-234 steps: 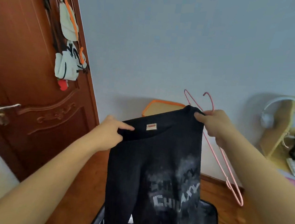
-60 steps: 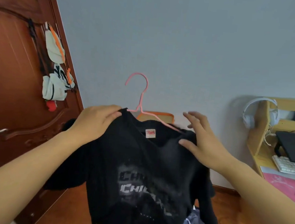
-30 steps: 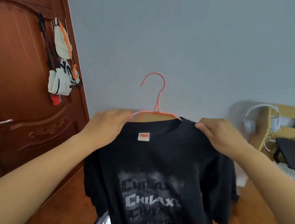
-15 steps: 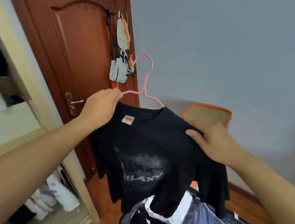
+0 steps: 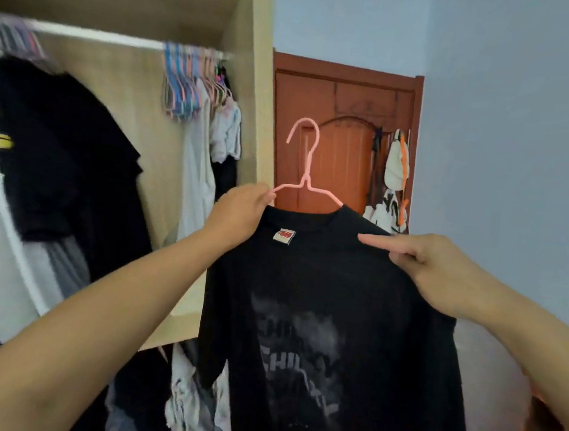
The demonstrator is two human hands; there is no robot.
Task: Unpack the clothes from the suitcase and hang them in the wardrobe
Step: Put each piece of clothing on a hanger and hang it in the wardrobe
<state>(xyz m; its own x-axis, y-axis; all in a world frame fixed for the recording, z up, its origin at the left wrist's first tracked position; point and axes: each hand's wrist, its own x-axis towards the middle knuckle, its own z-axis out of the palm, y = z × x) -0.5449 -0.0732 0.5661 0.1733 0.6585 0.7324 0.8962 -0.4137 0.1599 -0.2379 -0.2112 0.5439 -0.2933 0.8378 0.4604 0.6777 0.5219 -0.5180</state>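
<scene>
Black T-shirt [image 5: 328, 322] hangs on the pink hanger [image 5: 305, 179], held up between both hands in front of the open wardrobe [image 5: 250, 75]; collar sits on the hanger arms, hook stands upright above the hands. Left hand [image 5: 238, 216] has fingers curled round the hanger's left arm and the shirt shoulder together. Right hand [image 5: 423, 262] pinches the right shoulder fabric, forefinger stretched along the seam toward the collar (whether it also has the wire under the cloth, cannot tell). Risks, as a judgement: the right shoulder looks held by cloth more than by wire, so letting go early could let it slide off that arm; the hook sits well below the rail [image 5: 96, 35], so a lift up and left of the left hand is needed, and a tilted lift could shed the shirt. The wardrobe's side panel stands just left of the hook, an edge the hook or left sleeve could catch on going in. Open room: bare rail up and left of the left hand, between the dark hanging clothes [image 5: 57, 161] at far left and the bunch of empty hangers [image 5: 191, 80] with white garments [image 5: 205, 160] just above the left hand; those crowd the near end. The shelf [image 5: 123, 2] above the rail caps the lift. The wooden door [image 5: 344, 145] is behind the hanger, the blue wall [image 5: 507, 131] beyond the right hand.
</scene>
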